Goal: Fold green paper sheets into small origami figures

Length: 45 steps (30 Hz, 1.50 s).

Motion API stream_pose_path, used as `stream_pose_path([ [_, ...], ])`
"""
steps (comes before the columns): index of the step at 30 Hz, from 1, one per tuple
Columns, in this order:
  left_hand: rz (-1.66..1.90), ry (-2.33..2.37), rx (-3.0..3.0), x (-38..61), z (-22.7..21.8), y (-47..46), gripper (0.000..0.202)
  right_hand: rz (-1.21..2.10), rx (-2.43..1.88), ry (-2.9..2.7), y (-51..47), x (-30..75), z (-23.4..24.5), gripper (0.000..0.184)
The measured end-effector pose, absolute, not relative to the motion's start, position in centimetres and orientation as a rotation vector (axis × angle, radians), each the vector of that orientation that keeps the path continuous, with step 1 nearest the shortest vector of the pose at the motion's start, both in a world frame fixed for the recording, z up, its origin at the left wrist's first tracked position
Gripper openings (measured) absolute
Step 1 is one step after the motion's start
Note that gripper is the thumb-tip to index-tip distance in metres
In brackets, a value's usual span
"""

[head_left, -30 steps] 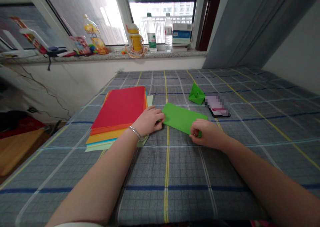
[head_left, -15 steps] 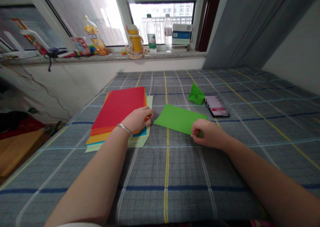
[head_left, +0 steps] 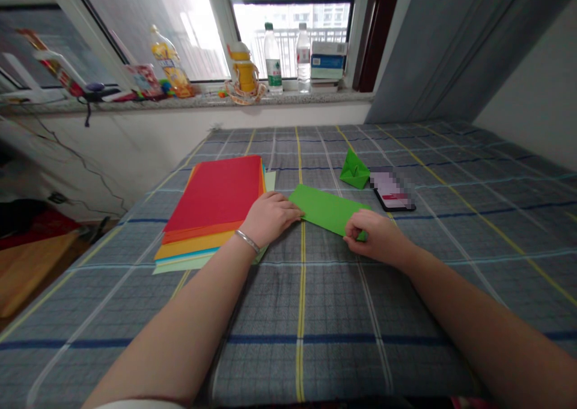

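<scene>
A folded green paper sheet (head_left: 328, 209) lies on the grey checked cloth (head_left: 315, 313). My left hand (head_left: 270, 217), with a silver bracelet on its wrist, pinches the sheet's left end with curled fingers. My right hand (head_left: 376, 236) pinches the sheet's near right corner. A stack of coloured paper (head_left: 211, 208) with a red sheet on top lies just left of my left hand. A small folded green paper figure (head_left: 354, 170) stands behind the sheet.
A phone (head_left: 392, 194) lies right of the green figure. On the windowsill (head_left: 202, 101) at the back stand several bottles, a yellow flask and a box. The floor drops away at the left; a grey curtain (head_left: 451, 42) hangs at the right.
My left hand came back from the paper stack to the green sheet's left end. The sheet now looks narrower than before. My right hand stayed at the near right corner.
</scene>
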<state>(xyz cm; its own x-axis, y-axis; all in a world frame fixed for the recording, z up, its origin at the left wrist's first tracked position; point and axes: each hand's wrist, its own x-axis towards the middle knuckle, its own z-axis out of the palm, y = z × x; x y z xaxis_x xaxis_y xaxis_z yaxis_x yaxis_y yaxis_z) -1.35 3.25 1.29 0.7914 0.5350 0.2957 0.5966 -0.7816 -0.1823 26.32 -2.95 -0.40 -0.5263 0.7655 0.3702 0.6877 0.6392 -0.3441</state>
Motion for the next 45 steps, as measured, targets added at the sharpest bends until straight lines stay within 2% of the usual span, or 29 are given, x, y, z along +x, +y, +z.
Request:
stream_pose_path([
  [13,-0.441,-1.094,-2.808,-3.2,0.6,4.4,0.029,0.228,-1.049,-2.492,-3.1,27.9,0.8,0.010],
  [17,-0.471,-1.095,-2.844,-3.3,0.2,4.6,0.027,0.154,-1.208,-2.404,-2.8,28.0,0.2,0.027],
  [20,-0.504,-1.068,-2.882,-3.1,0.2,4.5,0.026,0.079,-1.295,-2.366,-2.3,28.1,-0.5,0.027],
  [25,-0.521,-0.947,-2.976,-2.4,0.2,4.2,0.026,0.111,-1.210,-2.453,-1.8,28.8,-0.8,0.039],
  [31,-0.454,-0.915,-2.960,-1.2,0.0,3.6,0.028,0.318,-1.035,-2.510,-2.1,29.4,0.0,0.027],
  [38,-0.414,-1.404,-2.580,-1.6,-0.2,3.5,0.038,0.368,-0.969,-2.589,-2.3,29.7,0.5,0.026],
  [41,-0.421,-1.590,-2.587,-1.7,0.0,3.7,0.037,0.393,-0.986,-2.577,-2.2,29.8,0.7,0.025],
  [45,-0.509,-1.637,-2.549,-1.4,-0.1,3.7,0.031,0.373,-0.950,-2.579,-2.1,29.8,0.9,0.015],
])
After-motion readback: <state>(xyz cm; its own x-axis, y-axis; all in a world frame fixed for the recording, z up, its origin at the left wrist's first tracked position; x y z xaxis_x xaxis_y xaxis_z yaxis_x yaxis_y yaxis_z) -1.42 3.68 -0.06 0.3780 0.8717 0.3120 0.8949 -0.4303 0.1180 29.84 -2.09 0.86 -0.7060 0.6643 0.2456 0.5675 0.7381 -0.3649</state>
